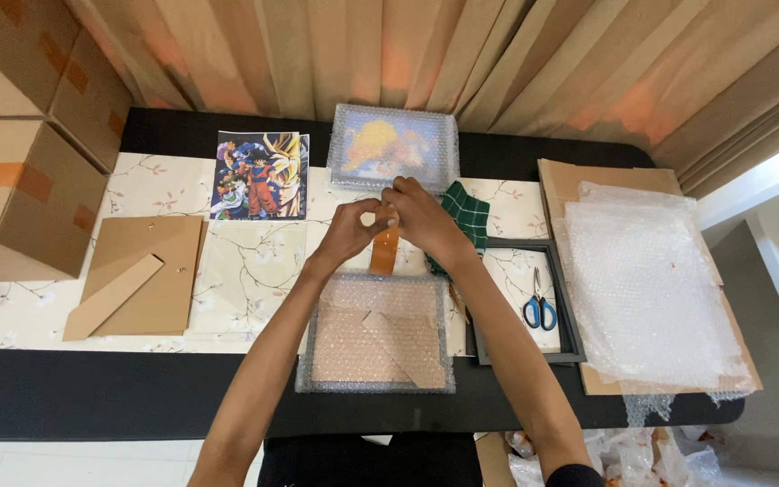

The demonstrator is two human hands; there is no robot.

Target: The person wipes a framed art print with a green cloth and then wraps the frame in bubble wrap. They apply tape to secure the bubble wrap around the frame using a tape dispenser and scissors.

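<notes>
Both hands met above the middle of the counter (pixel 65 397), the left hand (pixel 346 231) and the right hand (pixel 421 216) pinched together on a strip of brown packing tape (pixel 384 248) that hung down between them. The step in hand looked like drawing out a length of tape; the roll itself could not be made out behind the fingers. Directly below the hands, at six o'clock, lay a flat rectangular parcel wrapped in clear bubble wrap (pixel 375 334), its cardboard back showing through, apart from the tape's lower end. The next move, by my judgement, called for lowering the strip onto a loose wrap edge and pressing it flat without creasing. At twelve o'clock sat a second bubble-wrapped picture (pixel 393 146). At three o'clock blue-handled scissors (pixel 539 308) rested inside an empty black frame (pixel 572 343), near enough for cutting. A green checked cloth (pixel 467 215) lay just right of the right hand.
</notes>
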